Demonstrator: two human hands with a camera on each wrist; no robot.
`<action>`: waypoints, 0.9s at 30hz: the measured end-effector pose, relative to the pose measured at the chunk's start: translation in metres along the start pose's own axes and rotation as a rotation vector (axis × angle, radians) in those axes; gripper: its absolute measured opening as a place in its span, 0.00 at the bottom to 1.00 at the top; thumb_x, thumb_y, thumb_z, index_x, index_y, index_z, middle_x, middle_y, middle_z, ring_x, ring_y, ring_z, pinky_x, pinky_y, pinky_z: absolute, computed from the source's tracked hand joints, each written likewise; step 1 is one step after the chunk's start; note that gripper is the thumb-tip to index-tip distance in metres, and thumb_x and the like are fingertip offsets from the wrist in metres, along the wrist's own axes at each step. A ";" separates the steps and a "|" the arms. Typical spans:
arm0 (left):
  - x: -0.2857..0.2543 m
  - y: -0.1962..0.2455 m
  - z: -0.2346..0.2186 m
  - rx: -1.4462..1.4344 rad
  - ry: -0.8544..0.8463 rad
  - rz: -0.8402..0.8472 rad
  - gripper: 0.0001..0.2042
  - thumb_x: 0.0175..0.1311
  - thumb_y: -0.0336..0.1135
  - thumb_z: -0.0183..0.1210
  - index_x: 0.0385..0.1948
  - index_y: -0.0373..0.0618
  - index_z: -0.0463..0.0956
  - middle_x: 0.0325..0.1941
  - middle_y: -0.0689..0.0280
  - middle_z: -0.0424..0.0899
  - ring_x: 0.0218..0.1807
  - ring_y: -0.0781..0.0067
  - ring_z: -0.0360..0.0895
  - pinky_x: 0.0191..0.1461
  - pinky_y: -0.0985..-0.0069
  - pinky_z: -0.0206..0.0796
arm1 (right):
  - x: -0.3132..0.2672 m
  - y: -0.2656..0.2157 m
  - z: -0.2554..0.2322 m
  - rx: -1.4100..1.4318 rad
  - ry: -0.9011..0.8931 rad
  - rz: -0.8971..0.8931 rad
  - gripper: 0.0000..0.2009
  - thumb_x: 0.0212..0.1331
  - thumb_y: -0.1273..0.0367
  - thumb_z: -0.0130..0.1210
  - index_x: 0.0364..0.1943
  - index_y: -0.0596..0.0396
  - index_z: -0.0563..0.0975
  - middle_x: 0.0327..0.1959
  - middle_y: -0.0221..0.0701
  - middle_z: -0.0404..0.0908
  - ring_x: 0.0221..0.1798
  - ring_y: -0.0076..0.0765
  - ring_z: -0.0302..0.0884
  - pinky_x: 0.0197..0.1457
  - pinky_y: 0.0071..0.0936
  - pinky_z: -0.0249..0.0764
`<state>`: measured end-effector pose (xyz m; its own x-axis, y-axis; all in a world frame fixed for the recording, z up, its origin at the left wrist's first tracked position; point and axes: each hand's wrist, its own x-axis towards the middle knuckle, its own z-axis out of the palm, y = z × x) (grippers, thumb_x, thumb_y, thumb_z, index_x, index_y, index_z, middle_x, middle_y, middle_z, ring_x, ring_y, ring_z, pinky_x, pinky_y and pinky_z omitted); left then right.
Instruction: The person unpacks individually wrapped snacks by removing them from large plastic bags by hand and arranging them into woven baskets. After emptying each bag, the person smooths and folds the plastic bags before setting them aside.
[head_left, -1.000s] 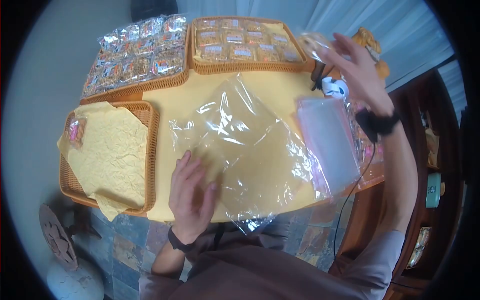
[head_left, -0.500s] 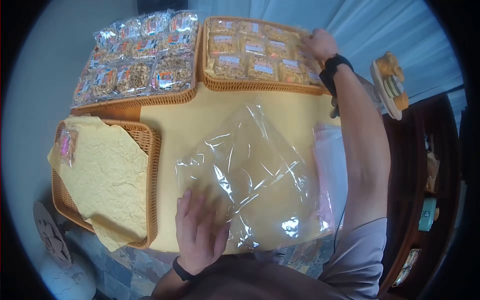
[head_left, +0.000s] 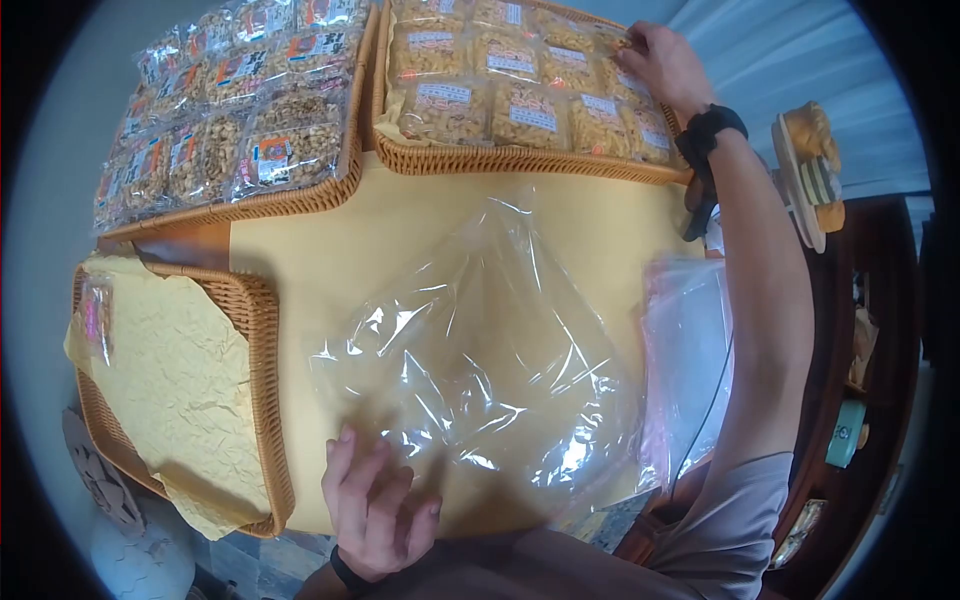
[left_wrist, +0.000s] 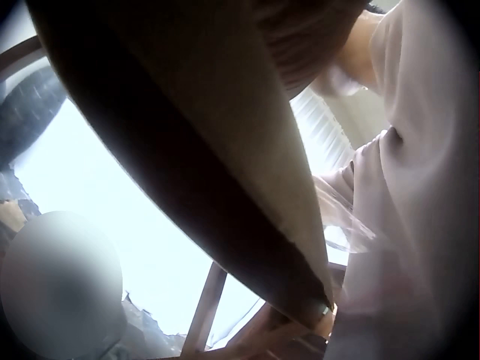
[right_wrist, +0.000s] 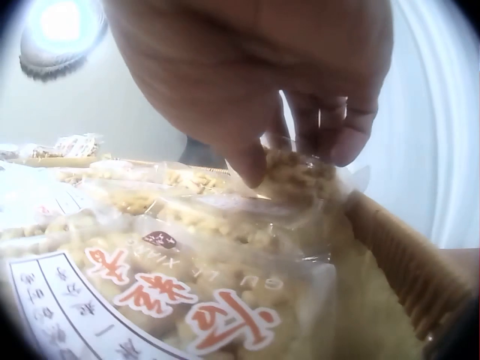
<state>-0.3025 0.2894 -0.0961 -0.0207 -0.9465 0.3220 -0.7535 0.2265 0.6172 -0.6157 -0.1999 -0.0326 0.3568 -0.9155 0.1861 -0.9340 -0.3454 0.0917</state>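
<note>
At the back right corner of the right-hand wicker basket [head_left: 520, 158], my right hand [head_left: 668, 68] pinches a wrapped snack packet. The right wrist view shows thumb and fingertips of the hand [right_wrist: 262, 82] on that packet [right_wrist: 296, 176], with labelled packets [right_wrist: 165, 277] in front of it. My left hand [head_left: 378, 508] hovers or rests, fingers loosely bent and holding nothing, by the lower left of a large clear plastic bag [head_left: 480, 350]. The bag lies flat on the yellow table cover [head_left: 300, 240]. The left wrist view does not clearly show the left hand.
Back left, another basket [head_left: 300, 205] holds packets in clear wrap. A paper-lined basket [head_left: 265, 400] at the left carries one small packet [head_left: 98, 318]. Stacked clear bags [head_left: 685, 350] lie at the right under my forearm. Bread-like pieces on a board [head_left: 810, 180] stand beyond.
My right hand has moved left from beside the basket with a packet, to the basket's back right corner. The left hand remains near the bag. The head view has shifted.
</note>
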 end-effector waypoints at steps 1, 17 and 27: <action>0.000 0.001 0.000 0.004 -0.007 -0.009 0.17 0.63 0.40 0.63 0.46 0.37 0.79 0.59 0.46 0.80 0.69 0.26 0.70 0.71 0.37 0.59 | 0.000 0.001 0.001 -0.001 -0.004 -0.001 0.24 0.61 0.56 0.64 0.55 0.59 0.80 0.48 0.52 0.85 0.52 0.60 0.82 0.61 0.46 0.77; 0.015 0.006 0.000 0.067 0.037 0.045 0.15 0.73 0.36 0.59 0.50 0.29 0.78 0.56 0.40 0.81 0.64 0.32 0.76 0.66 0.41 0.70 | 0.039 -0.016 -0.025 0.086 -0.178 -0.061 0.15 0.63 0.67 0.52 0.47 0.63 0.80 0.49 0.56 0.83 0.54 0.61 0.80 0.56 0.47 0.75; 0.014 0.007 0.000 0.089 0.038 0.018 0.15 0.72 0.37 0.60 0.50 0.34 0.80 0.60 0.45 0.81 0.67 0.31 0.72 0.70 0.43 0.66 | 0.001 -0.036 -0.044 0.287 -0.159 0.042 0.21 0.61 0.67 0.51 0.56 0.65 0.77 0.52 0.56 0.83 0.57 0.59 0.80 0.60 0.47 0.74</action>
<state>-0.3077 0.2781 -0.0875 -0.0116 -0.9327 0.3604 -0.8086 0.2207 0.5453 -0.5814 -0.1791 0.0071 0.3318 -0.9430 0.0271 -0.9231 -0.3305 -0.1964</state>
